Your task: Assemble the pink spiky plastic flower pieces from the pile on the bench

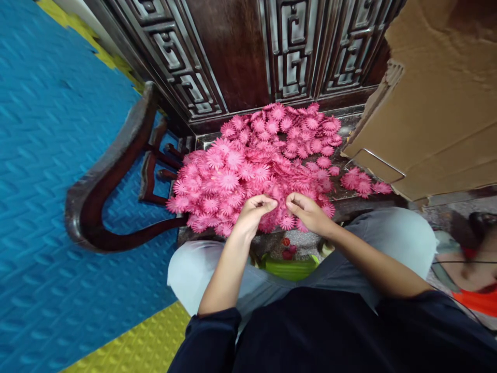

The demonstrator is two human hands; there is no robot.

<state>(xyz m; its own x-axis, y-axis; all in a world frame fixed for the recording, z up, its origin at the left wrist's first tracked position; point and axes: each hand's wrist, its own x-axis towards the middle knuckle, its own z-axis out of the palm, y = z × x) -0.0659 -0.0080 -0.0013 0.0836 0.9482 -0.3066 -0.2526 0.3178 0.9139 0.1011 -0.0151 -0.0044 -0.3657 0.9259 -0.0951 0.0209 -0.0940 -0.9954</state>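
A large heap of pink flower-shaped pieces (236, 181) covers the dark wooden bench seat in front of me. Over the heap's near edge, my left hand (258, 208) is closed, thumb and fingertips pinched together. My right hand (305, 209) faces it a short gap away, its fingers curled in to the thumb. Whatever sits between the fingertips of either hand is too small to make out. A few more pink pieces (363, 182) lie apart on the right, by a bent metal wire (382, 163).
A curved wooden armrest (112, 166) rises on the left, above blue mats (39, 181). Carved wooden panels (243, 57) stand behind the heap. Large brown cardboard (438, 114) leans at the right. Between my knees is a green object (291, 268).
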